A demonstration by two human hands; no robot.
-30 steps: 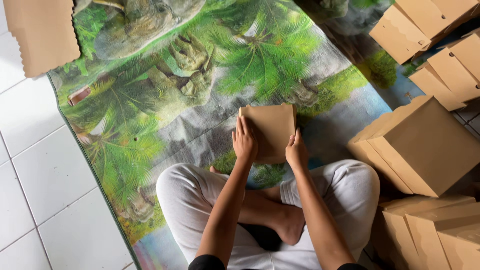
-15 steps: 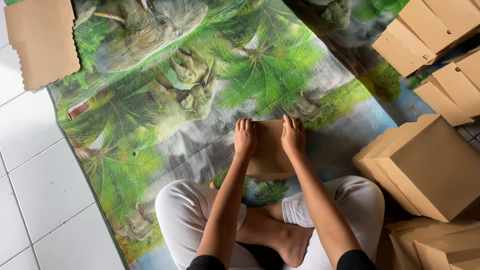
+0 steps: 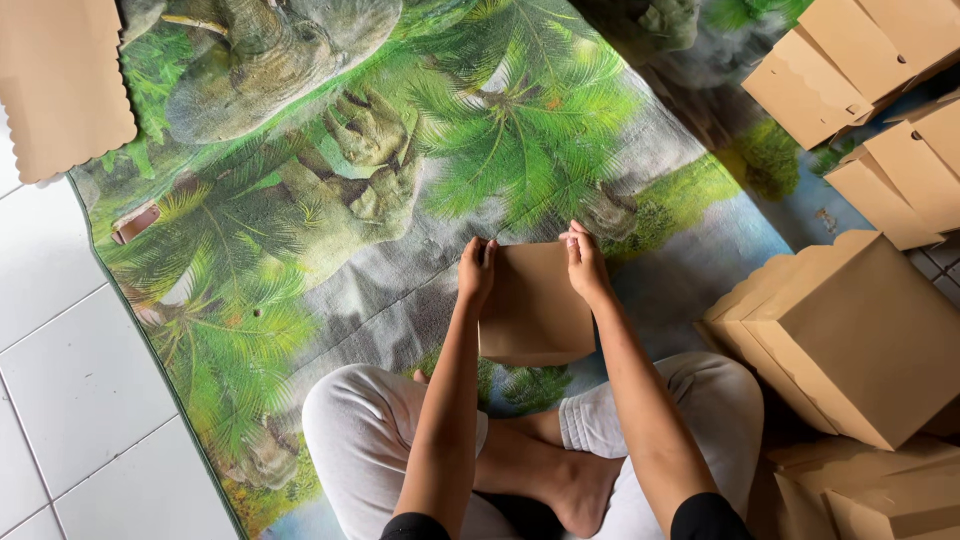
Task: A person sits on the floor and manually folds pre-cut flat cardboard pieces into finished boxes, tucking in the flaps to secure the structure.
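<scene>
A palm-tree printed floor mat (image 3: 400,200) fills the frame. Folded brown cardboard boxes (image 3: 850,330) at right are cut off by the edge. At centre, a flat brown cardboard piece (image 3: 535,305) lies on the mat; left hand (image 3: 476,270) and right hand (image 3: 586,265) grip its far corners.

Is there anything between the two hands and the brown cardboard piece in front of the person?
Nothing visible. The left hand and the right hand both already touch the far edge of the cardboard piece, which sits over the printed mat.
</scene>
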